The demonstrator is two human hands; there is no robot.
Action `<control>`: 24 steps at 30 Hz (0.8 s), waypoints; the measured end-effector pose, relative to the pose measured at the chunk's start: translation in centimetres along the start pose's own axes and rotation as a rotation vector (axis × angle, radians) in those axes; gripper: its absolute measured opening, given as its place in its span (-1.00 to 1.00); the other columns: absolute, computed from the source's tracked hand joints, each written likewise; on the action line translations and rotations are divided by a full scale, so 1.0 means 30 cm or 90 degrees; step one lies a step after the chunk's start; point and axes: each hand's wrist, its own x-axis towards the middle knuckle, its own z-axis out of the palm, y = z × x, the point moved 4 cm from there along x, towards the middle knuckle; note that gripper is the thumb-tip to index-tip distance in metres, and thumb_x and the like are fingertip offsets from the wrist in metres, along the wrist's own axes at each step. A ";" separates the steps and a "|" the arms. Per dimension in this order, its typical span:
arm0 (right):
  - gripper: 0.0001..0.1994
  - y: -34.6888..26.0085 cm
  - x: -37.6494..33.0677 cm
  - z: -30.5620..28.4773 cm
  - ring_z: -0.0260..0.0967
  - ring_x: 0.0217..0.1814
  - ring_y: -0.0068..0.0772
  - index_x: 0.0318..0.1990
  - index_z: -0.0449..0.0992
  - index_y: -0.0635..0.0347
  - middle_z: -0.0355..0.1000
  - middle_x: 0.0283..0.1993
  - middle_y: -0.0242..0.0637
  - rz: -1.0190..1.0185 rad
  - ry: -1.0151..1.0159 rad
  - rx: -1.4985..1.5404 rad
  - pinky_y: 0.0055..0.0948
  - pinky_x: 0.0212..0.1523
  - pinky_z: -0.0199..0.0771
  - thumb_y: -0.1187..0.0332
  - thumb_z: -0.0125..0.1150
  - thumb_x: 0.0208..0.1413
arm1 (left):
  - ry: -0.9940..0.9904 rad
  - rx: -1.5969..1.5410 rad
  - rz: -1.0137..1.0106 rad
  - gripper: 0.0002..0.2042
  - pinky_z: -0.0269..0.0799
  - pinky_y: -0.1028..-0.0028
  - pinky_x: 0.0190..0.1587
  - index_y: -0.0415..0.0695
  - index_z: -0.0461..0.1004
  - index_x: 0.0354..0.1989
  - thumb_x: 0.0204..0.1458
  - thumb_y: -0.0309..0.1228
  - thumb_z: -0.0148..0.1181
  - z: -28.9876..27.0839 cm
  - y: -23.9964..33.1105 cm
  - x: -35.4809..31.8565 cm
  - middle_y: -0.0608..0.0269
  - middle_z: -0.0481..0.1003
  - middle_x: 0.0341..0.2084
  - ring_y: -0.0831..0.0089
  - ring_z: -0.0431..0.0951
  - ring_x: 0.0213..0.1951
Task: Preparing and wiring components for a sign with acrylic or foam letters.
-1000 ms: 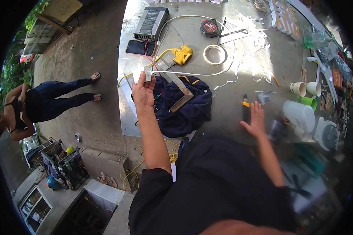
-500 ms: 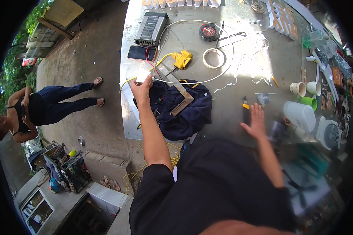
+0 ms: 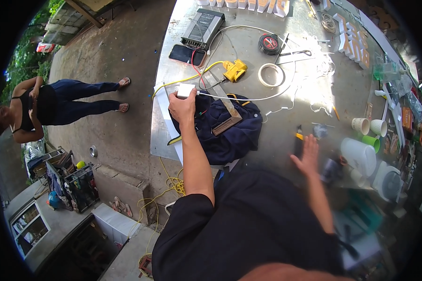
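My left hand [image 3: 183,110] is closed around a white power adapter [image 3: 186,90] at the table's left side. A white cable [image 3: 248,99] runs from the adapter and loops across the metal top. Just beyond lies a yellow socket block [image 3: 234,70] on a yellow cord. Beside my left forearm, a metal try square [image 3: 228,123] rests on a crumpled navy garment [image 3: 246,136]. With fingers stretched, my right hand [image 3: 308,157] lies flat on the table, holding nothing. Next to it is a yellow and black utility knife [image 3: 298,139].
Farther off are a grey power supply box [image 3: 202,29], a phone [image 3: 186,55], a tape measure [image 3: 269,44] and a tape roll [image 3: 270,75]. Cups [image 3: 360,125], a white container [image 3: 357,153] and a small fan [image 3: 388,181] stand right. Another person [image 3: 44,103] stands left, off the table.
The whole view has shifted, so the table's far things sit farther right in it. My left hand still grips the adapter, and my right hand stays flat near the knife.
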 end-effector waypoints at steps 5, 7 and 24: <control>0.11 -0.005 0.005 -0.003 -0.51 0.69 -0.04 0.56 -0.25 0.15 -0.39 0.65 -0.11 -0.006 -0.002 0.001 -0.01 0.59 -0.49 -0.33 0.14 0.07 | 0.021 0.010 0.104 -0.35 0.52 0.23 0.01 -0.37 0.54 0.00 -0.21 -0.14 0.54 0.056 -0.063 0.072 -0.19 0.63 -0.21 0.00 0.66 -0.15; 0.11 -0.001 0.005 -0.001 -0.51 0.69 -0.03 0.56 -0.25 0.16 -0.40 0.65 -0.11 -0.002 -0.001 -0.005 -0.01 0.59 -0.49 -0.33 0.14 0.07 | 0.020 0.011 0.118 -0.35 0.51 0.23 0.02 -0.36 0.53 0.01 -0.20 -0.14 0.54 0.057 -0.058 0.077 -0.19 0.61 -0.18 0.00 0.64 -0.11; 0.14 0.003 0.006 -0.004 -0.59 0.69 -0.02 0.56 -0.30 0.16 -0.43 0.65 -0.07 0.013 -0.047 0.003 -0.03 0.59 -0.57 -0.37 0.11 0.06 | -0.364 -0.254 0.637 -0.81 0.43 0.30 -0.27 -0.16 0.49 -0.43 -0.10 -0.50 0.45 -0.064 0.023 -0.787 0.19 0.51 -0.42 0.20 0.55 -0.32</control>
